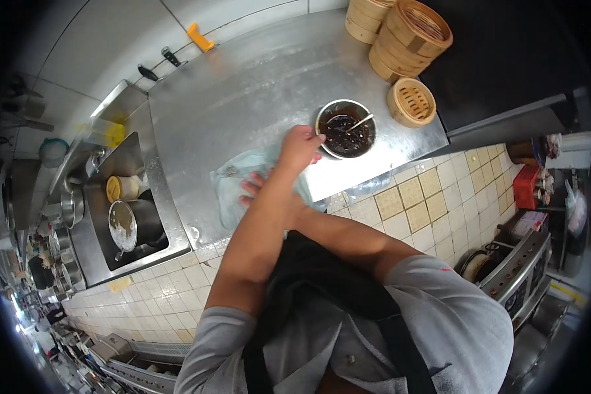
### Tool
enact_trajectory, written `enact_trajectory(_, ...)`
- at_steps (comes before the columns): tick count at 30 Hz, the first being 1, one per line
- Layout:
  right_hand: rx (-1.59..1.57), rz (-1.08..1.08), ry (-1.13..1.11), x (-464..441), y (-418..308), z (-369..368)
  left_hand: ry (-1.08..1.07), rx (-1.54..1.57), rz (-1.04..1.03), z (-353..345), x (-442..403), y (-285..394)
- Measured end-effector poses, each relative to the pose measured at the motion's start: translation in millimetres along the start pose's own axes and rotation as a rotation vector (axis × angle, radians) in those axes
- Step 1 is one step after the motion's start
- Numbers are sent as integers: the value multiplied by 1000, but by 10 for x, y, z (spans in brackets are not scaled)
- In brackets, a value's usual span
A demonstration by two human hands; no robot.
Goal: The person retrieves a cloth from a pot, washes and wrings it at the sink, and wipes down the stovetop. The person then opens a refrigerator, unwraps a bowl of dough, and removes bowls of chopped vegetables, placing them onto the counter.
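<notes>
My arms cross over the steel counter. My left hand (300, 148) reaches to a round metal bowl (320, 146), its fingers closed on the near-left rim. Dark brown sauce (343, 139) fills part of the bowl, and a spoon (362, 122) leans in it, handle against the rim. Below my left forearm, my right hand (251, 186) rests on a pale blue-green cloth (228, 197) spread near the counter's front edge. Its visible fingers are apart and stretched over the fabric; the forearm hides the rest of that hand.
Bamboo steamers (400, 49) are stacked at the back right, with a small steamer basket (412, 104) nearer the bowl. A sink (167, 226) on the left holds a pot (123, 224) and a yellow-lidded tub (116, 188). An orange-handled tool (200, 38) and dark handles (171, 57) line the wall.
</notes>
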State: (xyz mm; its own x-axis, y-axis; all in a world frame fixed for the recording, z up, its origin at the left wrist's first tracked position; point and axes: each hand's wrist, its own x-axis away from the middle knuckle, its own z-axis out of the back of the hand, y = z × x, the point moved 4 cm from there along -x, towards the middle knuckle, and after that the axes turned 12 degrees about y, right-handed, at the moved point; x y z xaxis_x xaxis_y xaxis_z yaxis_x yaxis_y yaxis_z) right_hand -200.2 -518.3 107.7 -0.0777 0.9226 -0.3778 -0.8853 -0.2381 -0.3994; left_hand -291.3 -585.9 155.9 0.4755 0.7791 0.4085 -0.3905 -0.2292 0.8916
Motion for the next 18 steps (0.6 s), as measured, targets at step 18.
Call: enact_trajectory(18,685,-986,33,251,1897,1135,392,467,-53,2799,320,-34)
